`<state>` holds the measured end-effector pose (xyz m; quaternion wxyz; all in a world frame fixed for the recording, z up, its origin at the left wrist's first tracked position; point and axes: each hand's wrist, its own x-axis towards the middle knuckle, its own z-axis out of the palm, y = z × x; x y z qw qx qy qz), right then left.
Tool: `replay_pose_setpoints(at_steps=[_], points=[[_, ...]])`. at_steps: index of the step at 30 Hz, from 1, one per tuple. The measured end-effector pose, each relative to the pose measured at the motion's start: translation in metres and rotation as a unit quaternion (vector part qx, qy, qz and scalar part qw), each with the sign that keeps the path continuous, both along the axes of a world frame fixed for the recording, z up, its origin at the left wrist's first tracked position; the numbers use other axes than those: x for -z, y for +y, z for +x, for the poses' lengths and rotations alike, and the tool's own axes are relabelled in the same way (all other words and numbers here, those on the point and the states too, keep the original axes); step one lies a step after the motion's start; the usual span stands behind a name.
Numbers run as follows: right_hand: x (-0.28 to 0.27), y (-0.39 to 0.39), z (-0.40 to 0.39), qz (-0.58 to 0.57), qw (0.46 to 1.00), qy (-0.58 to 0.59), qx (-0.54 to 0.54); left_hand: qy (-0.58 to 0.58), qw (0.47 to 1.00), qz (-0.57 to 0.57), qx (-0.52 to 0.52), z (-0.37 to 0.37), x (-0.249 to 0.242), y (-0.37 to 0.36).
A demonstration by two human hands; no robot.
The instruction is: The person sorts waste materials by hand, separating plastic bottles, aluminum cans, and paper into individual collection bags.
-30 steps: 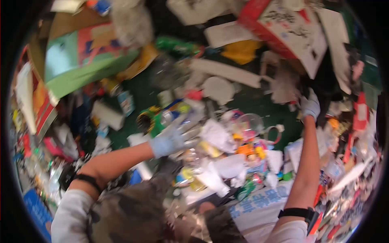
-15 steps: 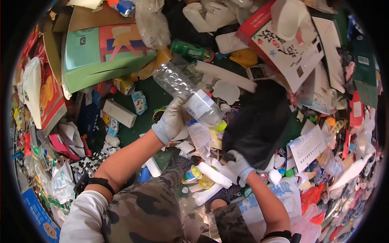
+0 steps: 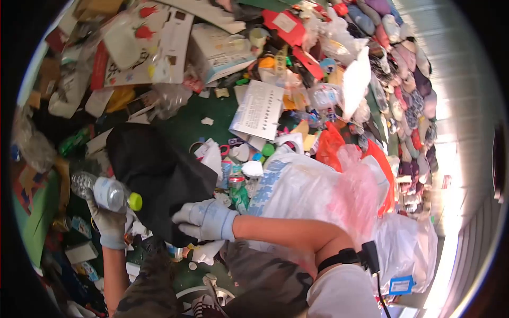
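My left hand (image 3: 110,225), in a pale work glove, is wrapped round a clear plastic bottle (image 3: 110,195) with a whitish label and a yellow-green cap. The bottle lies nearly level, its cap pointing right. Between my hands spreads a limp black bag (image 3: 159,177), matt and cloth-like. My gloved right hand (image 3: 205,220) has its fingers curled on the lower right edge of that bag. What lies inside or beneath the black bag is hidden.
Beyond my right forearm a large white plastic bag (image 3: 297,183) with blue print bulges beside a red plastic bag (image 3: 331,146). A printed card (image 3: 258,111), a white carton (image 3: 220,53) and mixed litter cover the green surface (image 3: 193,124). Bundled textiles (image 3: 411,90) line the right.
My view has swung to the right, so the bottle and black bag sit further left. The bottle remains in my left hand. My right hand stays at the black bag's edge.
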<state>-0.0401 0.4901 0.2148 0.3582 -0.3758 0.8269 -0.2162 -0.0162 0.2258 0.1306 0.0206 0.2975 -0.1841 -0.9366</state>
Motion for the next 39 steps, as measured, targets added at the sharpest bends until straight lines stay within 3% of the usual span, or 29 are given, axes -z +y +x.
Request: replay_pose_setpoints(at_steps=[2,3,6,7,8,10,12,13,14,15,16,17,20,22,24,25,26,27,28,29,30,31,32,33,35,36,37,38,39], points=[[-0.024,0.005,0.005,-0.146,0.953,-0.059,0.26,0.02,0.999,-0.011,0.036,0.004,-0.007,0.017],[-0.017,0.006,0.01,-0.206,0.926,-0.042,0.314,0.017,0.998,-0.02,0.053,0.006,-0.005,0.025],[0.004,0.01,0.012,-0.231,0.921,0.02,0.313,-0.003,0.987,-0.098,0.125,0.008,-0.017,0.059],[0.011,0.01,0.011,-0.238,0.912,-0.083,0.324,0.008,0.985,-0.079,0.153,0.007,-0.012,0.068],[0.017,0.007,0.011,-0.238,0.913,-0.091,0.318,0.017,0.981,-0.06,0.183,0.007,-0.004,0.075],[-0.01,0.002,0.003,-0.146,0.906,-0.221,0.33,0.084,0.958,-0.139,0.237,0.002,-0.016,0.088],[-0.002,0.002,0.009,-0.176,0.902,-0.172,0.354,0.084,0.921,-0.228,0.304,-0.01,-0.042,0.087],[0.005,0.005,0.013,-0.286,0.865,-0.143,0.388,0.102,0.915,-0.219,0.323,-0.015,-0.061,0.091],[0.019,0.0,0.016,-0.438,0.78,-0.162,0.418,0.107,0.92,-0.2,0.319,-0.024,-0.046,0.083],[0.012,0.012,0.006,-0.445,0.804,-0.137,0.369,0.095,0.89,-0.296,0.333,-0.028,-0.062,0.08],[0.007,0.03,0.01,-0.441,0.799,-0.198,0.357,0.077,0.85,-0.389,0.346,-0.029,-0.077,0.075],[-0.015,0.054,0.021,-0.44,0.776,-0.257,0.372,0.106,0.838,-0.44,0.306,-0.014,-0.124,0.086],[-0.038,0.114,0.03,-0.466,0.658,-0.383,0.451,-0.005,0.884,-0.412,0.223,0.041,-0.135,0.03],[-0.014,0.136,0.049,-0.514,0.632,-0.226,0.534,-0.093,0.897,-0.415,0.121,0.092,-0.13,-0.013],[-0.06,0.127,0.069,-0.485,0.628,-0.223,0.566,-0.132,0.899,-0.416,0.024,0.157,-0.131,-0.052],[-0.062,0.129,0.082,-0.501,0.556,-0.26,0.61,-0.158,0.872,-0.464,-0.013,0.19,-0.129,-0.064],[-0.017,0.18,0.075,-0.512,0.567,-0.295,0.574,-0.165,0.834,-0.526,-0.012,0.229,-0.12,-0.077],[-0.019,0.181,0.091,-0.474,0.57,-0.225,0.633,-0.206,0.741,-0.639,-0.028,0.263,-0.113,-0.076],[-0.013,0.195,0.097,-0.47,0.603,-0.236,0.6,-0.245,0.69,-0.681,-0.032,0.293,-0.115,-0.067],[-0.011,0.201,0.093,-0.433,0.601,-0.285,0.609,-0.265,0.639,-0.721,0.025,0.322,-0.103,-0.061],[-0.028,0.194,0.1,-0.393,0.627,-0.31,0.597,-0.288,0.68,-0.666,0.107,0.338,-0.135,-0.043],[-0.029,0.192,0.103,-0.385,0.64,-0.301,0.593,-0.264,0.736,-0.609,0.132,0.357,-0.116,-0.033],[-0.03,0.185,0.113,-0.389,0.652,-0.286,0.584,-0.284,0.733,-0.577,0.225,0.369,-0.116,-0.026],[-0.031,0.178,0.128,-0.399,0.662,-0.265,0.576,-0.289,0.634,-0.665,0.27,0.384,-0.112,-0.016],[-0.032,0.173,0.163,-0.412,0.686,-0.22,0.558,-0.24,0.58,-0.717,0.303,0.413,-0.086,-0.011],[-0.043,0.163,0.19,-0.41,0.699,-0.188,0.555,-0.217,0.589,-0.696,0.349,0.422,-0.085,-0.017],[-0.052,0.161,0.222,-0.398,0.712,-0.149,0.559,-0.186,0.519,-0.751,0.365,0.427,-0.093,-0.016],[-0.065,0.155,0.258,-0.381,0.726,-0.099,0.563,-0.172,0.496,-0.752,0.4,0.439,-0.075,-0.023],[-0.077,0.152,0.289,-0.355,0.743,-0.031,0.567,-0.065,0.337,-0.84,0.42,0.434,-0.076,-0.028]])
